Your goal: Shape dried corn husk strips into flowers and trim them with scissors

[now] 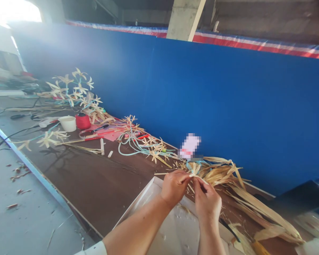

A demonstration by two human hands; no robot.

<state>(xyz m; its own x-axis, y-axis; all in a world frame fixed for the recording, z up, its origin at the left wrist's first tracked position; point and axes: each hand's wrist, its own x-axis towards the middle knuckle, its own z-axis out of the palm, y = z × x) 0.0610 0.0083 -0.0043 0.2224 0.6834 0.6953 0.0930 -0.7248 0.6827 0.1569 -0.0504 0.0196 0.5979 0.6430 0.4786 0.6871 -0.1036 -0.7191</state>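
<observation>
We note both hands meeting over the desk. Left hand and right hand pinch one small straw flower between their fingers, its petals fanning just above the fingertips. Beyond the fingers, dried husk strips lie piled. Below the wrists sits a pale tray. Far left of the fingers: finished flowers, a red spool, a white cup.

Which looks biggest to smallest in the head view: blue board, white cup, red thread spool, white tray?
1. blue board
2. white tray, partly cut off and near the camera
3. white cup and red thread spool: look alike, no ranking.
</observation>
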